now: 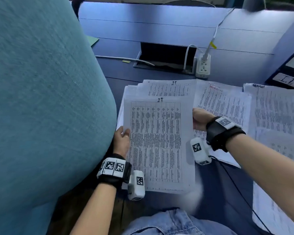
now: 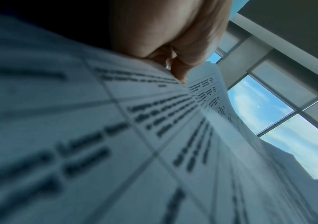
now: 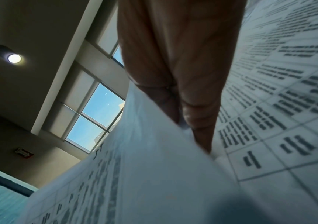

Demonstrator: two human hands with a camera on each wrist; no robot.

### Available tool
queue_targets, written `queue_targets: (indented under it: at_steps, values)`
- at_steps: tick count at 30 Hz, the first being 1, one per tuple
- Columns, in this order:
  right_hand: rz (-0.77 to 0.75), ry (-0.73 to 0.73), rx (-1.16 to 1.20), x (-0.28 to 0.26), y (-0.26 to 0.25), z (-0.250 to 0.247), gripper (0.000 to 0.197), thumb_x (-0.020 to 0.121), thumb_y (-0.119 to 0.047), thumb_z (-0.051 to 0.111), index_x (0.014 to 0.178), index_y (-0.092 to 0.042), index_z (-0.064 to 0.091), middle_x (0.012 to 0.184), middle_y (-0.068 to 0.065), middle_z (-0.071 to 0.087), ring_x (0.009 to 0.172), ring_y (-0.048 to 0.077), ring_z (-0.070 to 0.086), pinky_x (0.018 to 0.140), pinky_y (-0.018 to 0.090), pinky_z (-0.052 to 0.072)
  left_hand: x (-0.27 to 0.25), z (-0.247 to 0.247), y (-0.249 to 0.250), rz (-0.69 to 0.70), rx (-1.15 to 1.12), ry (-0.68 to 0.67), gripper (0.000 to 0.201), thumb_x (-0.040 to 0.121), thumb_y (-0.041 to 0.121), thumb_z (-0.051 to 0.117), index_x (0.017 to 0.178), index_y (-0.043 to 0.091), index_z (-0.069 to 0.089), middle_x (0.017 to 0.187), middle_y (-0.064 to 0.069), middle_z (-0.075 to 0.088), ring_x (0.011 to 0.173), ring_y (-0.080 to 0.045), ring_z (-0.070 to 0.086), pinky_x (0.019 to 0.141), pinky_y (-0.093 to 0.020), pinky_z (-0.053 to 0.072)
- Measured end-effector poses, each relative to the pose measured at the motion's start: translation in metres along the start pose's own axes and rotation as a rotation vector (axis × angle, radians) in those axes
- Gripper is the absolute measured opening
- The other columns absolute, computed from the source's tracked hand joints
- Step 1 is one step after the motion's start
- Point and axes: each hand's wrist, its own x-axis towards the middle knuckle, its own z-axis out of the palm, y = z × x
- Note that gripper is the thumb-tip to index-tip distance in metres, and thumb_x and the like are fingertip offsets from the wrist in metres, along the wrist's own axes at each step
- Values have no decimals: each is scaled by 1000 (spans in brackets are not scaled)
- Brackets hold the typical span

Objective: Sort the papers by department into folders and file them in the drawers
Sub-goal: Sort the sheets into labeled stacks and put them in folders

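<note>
Holding the white printed sheet with a ruled table and a handwritten "IT" heading [image 1: 157, 143] by both long edges, the left hand [image 1: 121, 140] pinches its left margin and the right hand [image 1: 199, 122] grips its right margin, so the page hangs between them above the dark blue worktop [image 1: 119, 72]. Judging by the heading, it belongs on the stack of matching IT-marked sheets [image 1: 166, 88] just beyond; lowering it flat and square should keep the corners aligned. Farther right lie other piles of printed papers [image 1: 270, 109].
</note>
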Motion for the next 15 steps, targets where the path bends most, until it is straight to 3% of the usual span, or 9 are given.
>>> queue_targets:
  at_steps: [2,4,8,10,12,15]
  values:
    - [20,-9,-1,9,-2,4,25,98,-10,40,108,3,59,85,11,71,66,19,69,60,34,59,1,-3,-3,-16,41,19,40,96,12,45,129,-10,42,132,-29,46,124,-39,45,106,-47,35]
    - [57,-37,-39,13,-4,11,25,99,-12,39,113,-1,57,89,11,69,68,19,69,68,36,57,3,-4,-6,-23,61,42,37,96,8,44,124,-15,43,129,-33,47,121,-42,45,104,-45,36]
    - [55,-61,-89,17,-9,24,25,100,-10,35,101,-3,60,92,11,66,70,18,68,71,37,56,2,-4,-10,-37,79,50,33,95,5,43,121,-16,46,126,-31,51,120,-41,47,104,-47,37]
    - [36,22,-20,20,-11,27,27,100,-10,31,104,-3,57,95,14,62,77,22,65,71,37,55,1,-3,-12,-52,87,55,35,95,7,44,125,-13,46,129,-29,50,122,-39,47,105,-47,37]
    - [12,111,125,22,-11,28,31,102,-23,29,103,-6,55,94,11,61,82,23,61,71,36,52,2,-2,-12,-34,97,75,31,95,6,44,120,-13,49,125,-27,53,119,-38,50,104,-43,39]
    - [-40,173,304,19,-8,22,40,102,-35,28,86,-9,54,74,4,61,67,15,57,61,25,48,2,-1,-12,-6,92,79,22,95,1,43,105,-16,53,110,-26,57,109,-34,54,91,-32,42]
